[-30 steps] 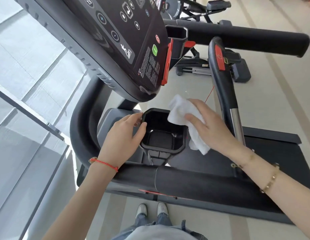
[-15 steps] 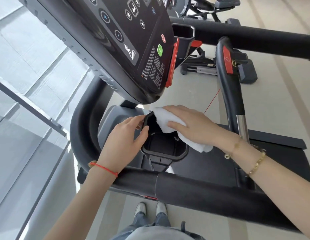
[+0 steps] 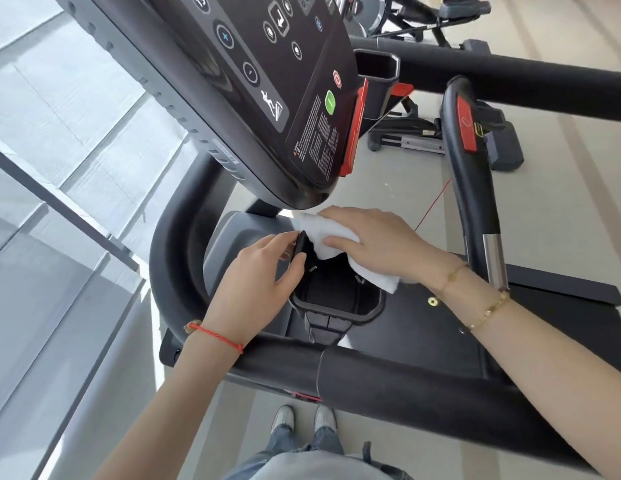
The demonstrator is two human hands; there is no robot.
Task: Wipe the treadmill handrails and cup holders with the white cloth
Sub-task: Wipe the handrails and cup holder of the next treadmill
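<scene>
The person's left hand [image 3: 264, 271] pinches the near-left rim of the black cup holder [image 3: 337, 299], apparently to steady it, while the right hand [image 3: 375, 244] presses the white cloth [image 3: 323, 237] onto the holder's far rim, fingers curled over it in a grasping grip. Compared with a second ago, the cloth has travelled from the holder's right edge to its far-left corner, beneath the console [image 3: 267, 98].
</scene>
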